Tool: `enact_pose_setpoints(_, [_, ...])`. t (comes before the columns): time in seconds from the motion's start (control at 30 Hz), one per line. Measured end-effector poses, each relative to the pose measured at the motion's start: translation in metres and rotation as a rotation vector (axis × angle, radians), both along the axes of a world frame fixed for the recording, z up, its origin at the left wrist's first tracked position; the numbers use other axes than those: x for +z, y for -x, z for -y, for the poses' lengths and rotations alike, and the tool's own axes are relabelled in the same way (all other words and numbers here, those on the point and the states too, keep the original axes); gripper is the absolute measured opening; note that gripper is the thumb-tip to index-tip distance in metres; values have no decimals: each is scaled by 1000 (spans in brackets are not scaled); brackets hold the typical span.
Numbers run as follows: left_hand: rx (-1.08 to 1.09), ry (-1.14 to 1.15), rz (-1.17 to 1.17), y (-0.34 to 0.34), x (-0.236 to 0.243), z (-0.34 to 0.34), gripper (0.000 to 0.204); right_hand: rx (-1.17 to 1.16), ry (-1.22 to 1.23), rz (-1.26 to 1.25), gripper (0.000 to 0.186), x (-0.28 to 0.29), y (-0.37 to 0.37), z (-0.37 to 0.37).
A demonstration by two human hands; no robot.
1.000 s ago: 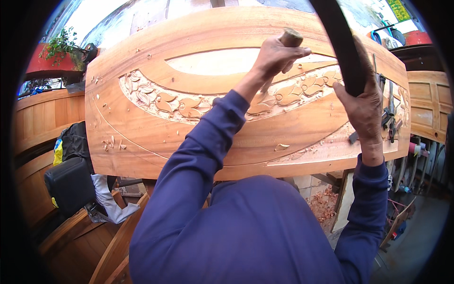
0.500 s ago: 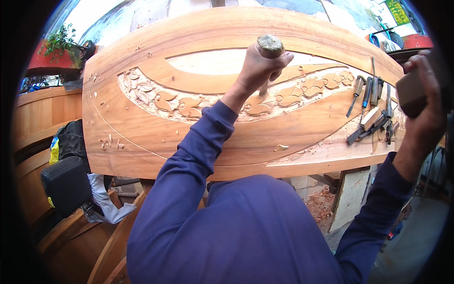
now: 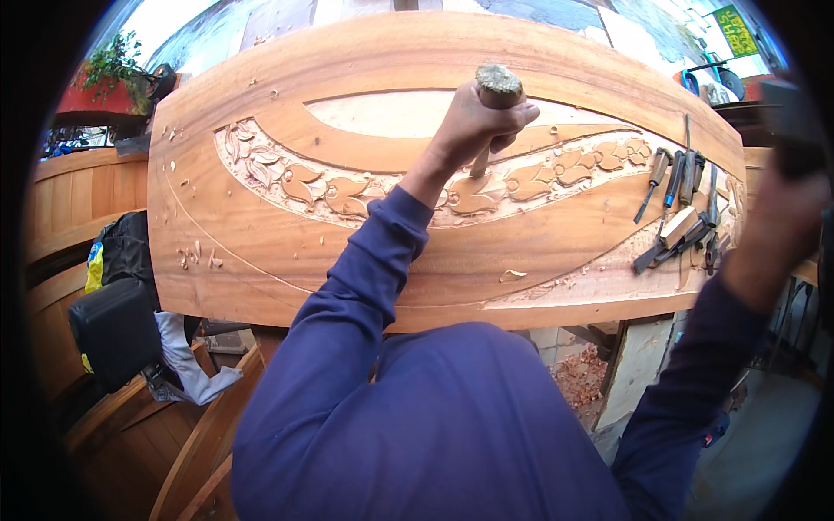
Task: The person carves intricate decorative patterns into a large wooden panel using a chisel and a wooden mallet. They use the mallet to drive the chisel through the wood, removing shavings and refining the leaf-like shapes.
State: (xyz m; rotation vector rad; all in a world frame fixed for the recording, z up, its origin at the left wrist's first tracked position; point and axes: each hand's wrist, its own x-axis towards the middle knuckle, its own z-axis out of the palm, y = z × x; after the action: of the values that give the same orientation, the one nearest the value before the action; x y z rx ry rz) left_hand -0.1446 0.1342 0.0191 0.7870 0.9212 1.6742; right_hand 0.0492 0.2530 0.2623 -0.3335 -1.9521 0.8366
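A large wooden panel (image 3: 347, 278) lies in front of me, with a curved band of carved leaves and flowers (image 3: 347, 196) across its middle. My left hand (image 3: 476, 122) is wrapped around a carving chisel (image 3: 499, 81), held nearly upright. Its handle end is worn and frayed, and its blade comes down onto a carved flower in the band. Raised at the far right, my right hand (image 3: 786, 213) is closed on a dark, block-shaped mallet (image 3: 792, 130). Both are smeared by motion, and the mallet stands well apart from the chisel.
Several chisels and gouges (image 3: 686, 208) lie on the panel's right side. Wood shavings (image 3: 198, 258) are scattered over the left. Beyond the left edge are a black padded seat (image 3: 120, 334) and curved wooden pieces (image 3: 204, 434). A plant (image 3: 113, 68) stands at the back left.
My right hand has lifted the mallet upward and a little to the right. My left hand and the chisel stay almost in place; the whole view has shifted slightly.
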Motion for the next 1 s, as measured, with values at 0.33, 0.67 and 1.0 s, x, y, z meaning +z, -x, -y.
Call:
enact_pose_setpoints(0.33, [16,24,-30,-6,-9,15,24,24,-349,725,92,-117,-11,28])
enact_pose_setpoints(0.67, [32,209,-124,-13,-4,-23,29,-88,172,384,82,-116,-36,30])
enact_pose_setpoints(1.0, [52,24,34,2,-7,9,26,-278,130,48,42,-13,-17,10])
